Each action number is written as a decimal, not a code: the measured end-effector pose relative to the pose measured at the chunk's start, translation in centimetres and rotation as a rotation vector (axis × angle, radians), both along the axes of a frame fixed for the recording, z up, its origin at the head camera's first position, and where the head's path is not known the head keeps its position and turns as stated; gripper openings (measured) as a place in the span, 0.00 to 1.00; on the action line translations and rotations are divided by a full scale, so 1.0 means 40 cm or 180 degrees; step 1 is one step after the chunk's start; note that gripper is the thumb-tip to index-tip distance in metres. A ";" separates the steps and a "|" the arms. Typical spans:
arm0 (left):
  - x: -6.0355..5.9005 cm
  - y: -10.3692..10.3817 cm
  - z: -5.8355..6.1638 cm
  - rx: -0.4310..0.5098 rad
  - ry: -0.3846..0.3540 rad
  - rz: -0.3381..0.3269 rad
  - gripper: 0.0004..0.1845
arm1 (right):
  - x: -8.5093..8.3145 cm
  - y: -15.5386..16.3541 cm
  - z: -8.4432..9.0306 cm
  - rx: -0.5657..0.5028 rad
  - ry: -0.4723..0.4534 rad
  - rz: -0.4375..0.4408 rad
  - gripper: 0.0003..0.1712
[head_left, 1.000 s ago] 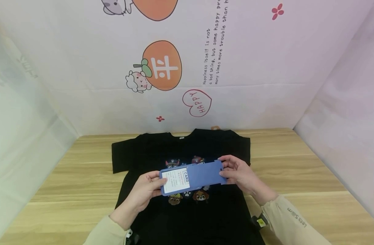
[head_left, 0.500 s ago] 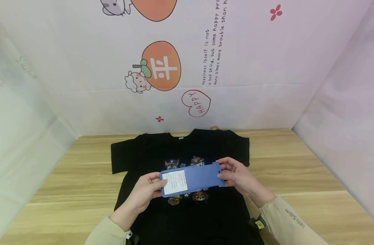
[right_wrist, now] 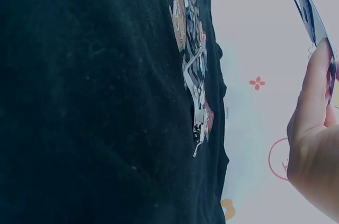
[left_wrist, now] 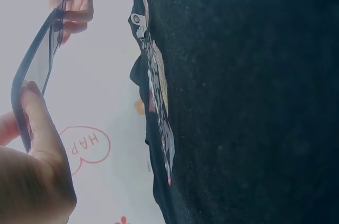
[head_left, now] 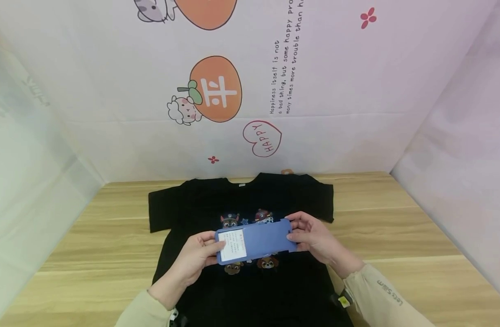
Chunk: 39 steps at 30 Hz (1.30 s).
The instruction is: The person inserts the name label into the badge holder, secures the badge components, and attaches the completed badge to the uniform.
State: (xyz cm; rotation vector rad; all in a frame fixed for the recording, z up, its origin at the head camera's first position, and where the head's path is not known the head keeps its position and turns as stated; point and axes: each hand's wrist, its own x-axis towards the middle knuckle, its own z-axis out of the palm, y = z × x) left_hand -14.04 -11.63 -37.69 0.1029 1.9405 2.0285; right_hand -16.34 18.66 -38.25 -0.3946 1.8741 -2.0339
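Note:
Both hands hold a flat blue card sleeve (head_left: pixel 260 238) level above the chest print of a black T-shirt (head_left: pixel 201 200) spread on the wooden table (head_left: pixel 397 227). My left hand (head_left: pixel 197 256) pinches the sleeve's left end, thumb on a white printed card (head_left: pixel 232 244) showing in its window. My right hand (head_left: pixel 315 238) pinches the right end. In the left wrist view the sleeve (left_wrist: pixel 34 70) is edge-on above the shirt (left_wrist: pixel 254 97), with my left hand (left_wrist: pixel 37 150) at its near end. In the right wrist view my right hand (right_wrist: pixel 312 150) grips the sleeve (right_wrist: pixel 310 12) over the shirt (right_wrist: pixel 95 97).
A cartoon-printed backdrop (head_left: pixel 250 91) stands behind the table, with pale side walls left (head_left: pixel 25 181) and right (head_left: pixel 458 150). Bare table surface lies on both sides of the shirt. Both forearms wear beige sleeves (head_left: pixel 381 295).
The white card has slid further into the blue sleeve, hiding its "CARD" heading. My right hand has moved slightly left, shortening the assembly. The shirt has not moved.

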 end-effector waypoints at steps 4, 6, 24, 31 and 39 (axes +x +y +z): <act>0.000 0.000 0.001 -0.0003 0.0005 -0.0013 0.18 | 0.001 -0.004 -0.001 -0.0019 -0.0010 0.0003 0.17; 0.000 0.000 0.001 -0.0003 0.0008 -0.0020 0.18 | 0.002 -0.006 -0.001 -0.0022 -0.0013 0.0009 0.17; 0.002 0.004 -0.003 -0.0023 -0.0007 0.0007 0.18 | 0.009 -0.015 -0.001 -0.0018 -0.0014 0.0014 0.17; 0.004 0.005 -0.001 -0.0011 -0.0014 0.0003 0.18 | 0.010 -0.021 -0.007 -0.0028 -0.0053 0.0012 0.16; 0.005 0.007 0.001 -0.0012 -0.0024 0.0005 0.18 | 0.013 -0.027 -0.005 -0.0012 -0.0047 0.0034 0.16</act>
